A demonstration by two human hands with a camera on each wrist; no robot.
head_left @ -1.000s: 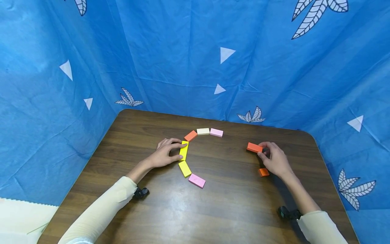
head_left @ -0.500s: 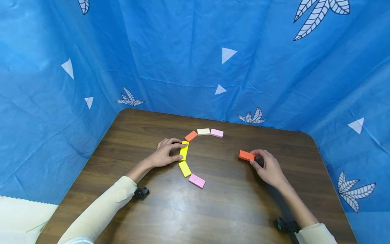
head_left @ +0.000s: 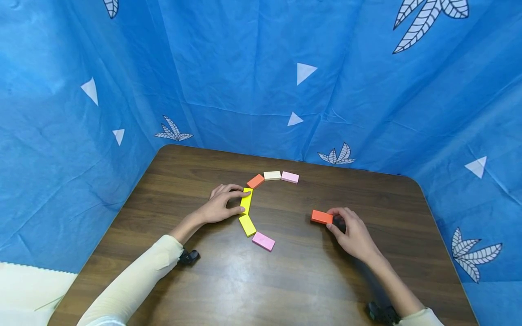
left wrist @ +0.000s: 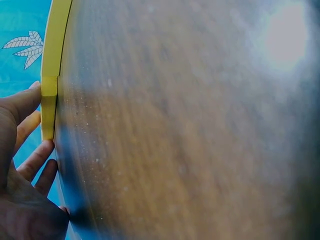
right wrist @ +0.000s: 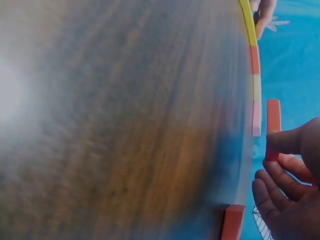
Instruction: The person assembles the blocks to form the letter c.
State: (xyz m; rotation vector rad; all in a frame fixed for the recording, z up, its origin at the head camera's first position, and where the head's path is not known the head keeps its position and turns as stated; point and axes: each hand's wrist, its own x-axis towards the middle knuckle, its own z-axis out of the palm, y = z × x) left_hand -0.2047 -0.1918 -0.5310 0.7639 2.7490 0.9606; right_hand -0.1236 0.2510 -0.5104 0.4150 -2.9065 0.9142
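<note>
Wooden blocks form a curved row on the table. My left hand (head_left: pixel 220 206) rests at the upper yellow block (head_left: pixel 246 200), its thumb and index finger at the block's two ends; in the left wrist view the thumb (left wrist: pixel 24 102) touches the yellow block (left wrist: pixel 48 107). Pinched by one end between my right thumb and fingers is an orange block (head_left: pixel 321 217), raised off the table; the right wrist view shows this orange block (right wrist: pixel 273 112) above the surface. My right hand (head_left: pixel 354 235) is to the right of the row. Another orange block (right wrist: pixel 232 222) lies under it, hidden in the head view.
Along the row lie an orange block (head_left: pixel 255 181), a cream block (head_left: pixel 272 175), a pink block (head_left: pixel 290 177), a lower yellow block (head_left: pixel 247 225) and a second pink block (head_left: pixel 263 242). A blue curtain (head_left: pixel 244 90) stands behind the brown table (head_left: pixel 244 290).
My right hand has carried the orange block leftward and nearer to me, and now covers the other orange block in the head view. My left hand and the row have stayed put.
</note>
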